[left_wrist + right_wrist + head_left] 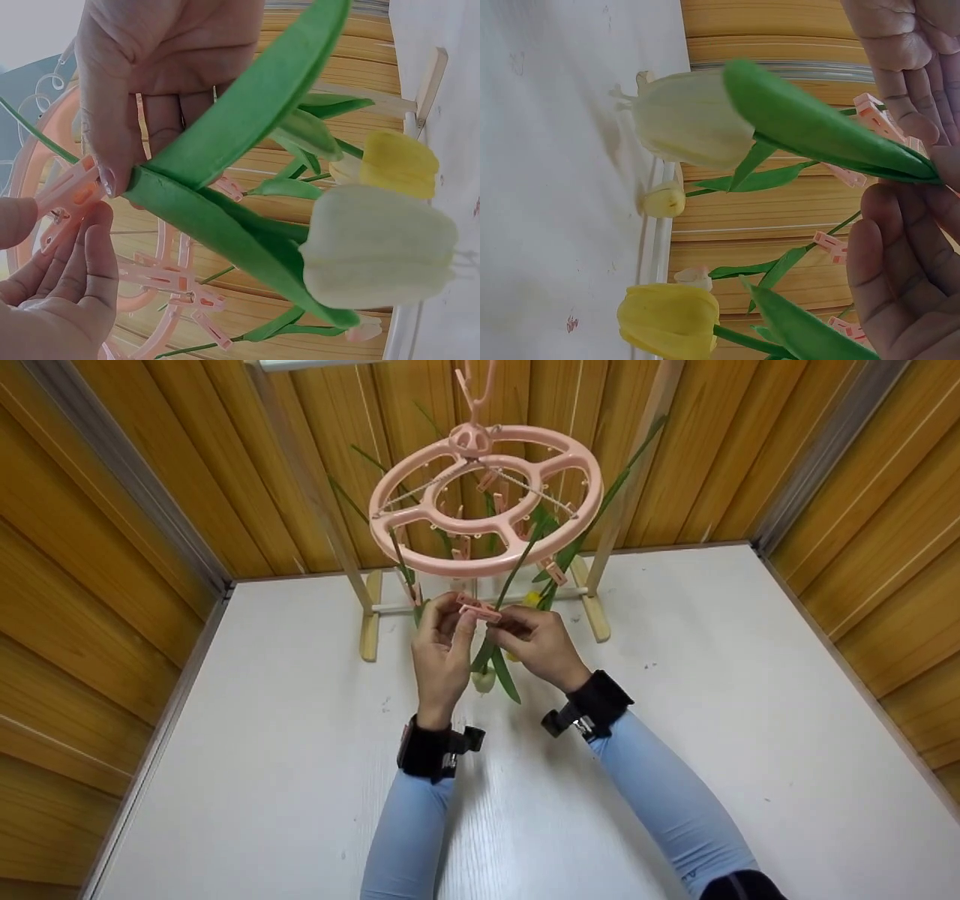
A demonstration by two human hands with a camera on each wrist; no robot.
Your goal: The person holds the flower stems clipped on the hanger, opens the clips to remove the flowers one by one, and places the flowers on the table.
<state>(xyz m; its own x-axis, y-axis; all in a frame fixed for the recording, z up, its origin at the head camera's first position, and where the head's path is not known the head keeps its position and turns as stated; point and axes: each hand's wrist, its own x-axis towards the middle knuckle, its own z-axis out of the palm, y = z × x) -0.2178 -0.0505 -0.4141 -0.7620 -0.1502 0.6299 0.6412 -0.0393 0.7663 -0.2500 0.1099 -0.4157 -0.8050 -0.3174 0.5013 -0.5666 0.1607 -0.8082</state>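
- The white tulip hangs head down below the fingers; its cream-white petals close into a smooth, rounded cup; broad green leaves with pointed tips spread beneath the fingertips; its thin green stem rises above them
- The fingers of the left hand pinch a pink clip against the thumb; it is slotted plastic with a small metal spring; whether its jaws grip the stem, I cannot tell
- The fingers of the right hand press together, pinching the tulip at the leaf base, just beside the clip
- Above the fingers hangs a glossy pink plastic hanger; two rings joined by spokes, with thin chains
- Beyond the fingers hangs a yellow tulip; farther back, a pale wooden stand rests on the white surface
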